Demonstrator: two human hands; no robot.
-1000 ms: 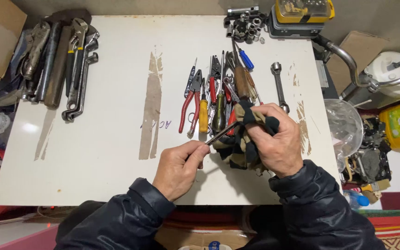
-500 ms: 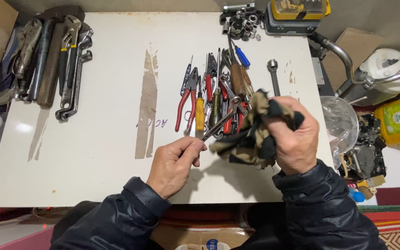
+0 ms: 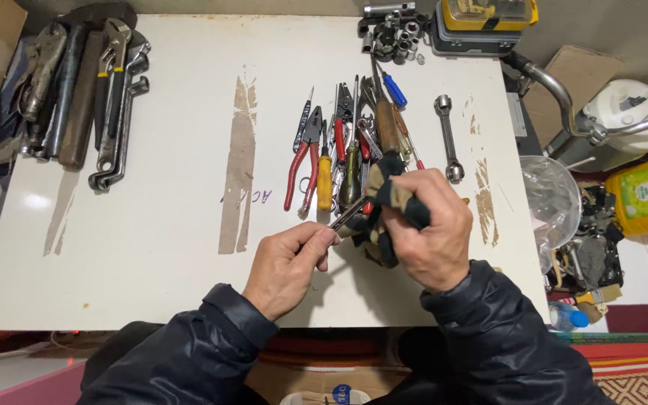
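My left hand [image 3: 288,264] pinches one end of a thin metal tool [image 3: 346,215] just above the white table [image 3: 174,210]. My right hand [image 3: 430,229] grips a dark, camouflage-patterned rag [image 3: 388,206] wrapped around the tool's other end. Both hands hover near the table's front edge, right below a row of hand tools: red-handled pliers [image 3: 301,161], a yellow-handled screwdriver [image 3: 325,180], a wooden-handled screwdriver [image 3: 386,124] and a blue-handled one [image 3: 394,88].
A double-ended socket spanner [image 3: 448,139] lies right of the row. Large wrenches and locking pliers [image 3: 88,94] sit at the far left. Sockets [image 3: 391,34] and a yellow case [image 3: 481,19] stand at the back. A clear bowl [image 3: 549,199] and clutter lie off the right edge.
My right hand with the rag has shifted left and down along the tool, closer to my left hand. My left hand keeps its pinch on the tool's end.
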